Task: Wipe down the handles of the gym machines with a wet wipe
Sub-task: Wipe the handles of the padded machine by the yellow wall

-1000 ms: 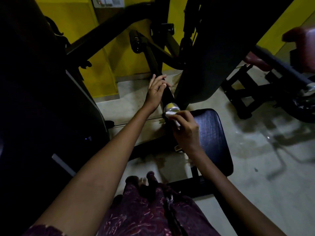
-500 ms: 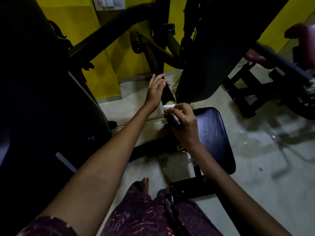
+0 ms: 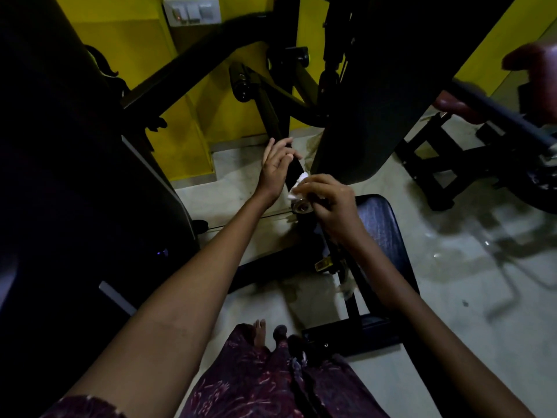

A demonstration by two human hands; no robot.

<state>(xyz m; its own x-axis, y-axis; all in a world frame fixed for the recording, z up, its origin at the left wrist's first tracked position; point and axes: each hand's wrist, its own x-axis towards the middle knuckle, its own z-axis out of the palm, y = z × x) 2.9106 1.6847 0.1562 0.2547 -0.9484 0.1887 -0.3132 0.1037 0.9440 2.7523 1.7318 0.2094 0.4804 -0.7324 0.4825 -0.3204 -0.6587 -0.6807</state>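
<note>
A black handle bar (image 3: pixel 294 173) of the gym machine slopes down towards me and ends in a round metal cap (image 3: pixel 302 206). My left hand (image 3: pixel 276 167) rests against the bar's left side with fingers mostly straight, thumb over the bar. My right hand (image 3: pixel 330 202) pinches a crumpled white wet wipe (image 3: pixel 297 184) and presses it on the bar just above the cap. Most of the wipe is hidden under my fingers.
A black padded seat (image 3: pixel 381 233) lies just right of my right hand. A large dark back pad (image 3: pixel 361 95) stands behind the handle. Dark machine frames fill the left side. Another machine (image 3: pixel 497 140) with red pads stands at the right. Pale floor (image 3: pixel 470 297) spreads below; my bare feet (image 3: pixel 260 331) show.
My right hand slid the wipe off the metal cap and up onto the black bar, so the cap shows again. The left hand stayed on the bar.
</note>
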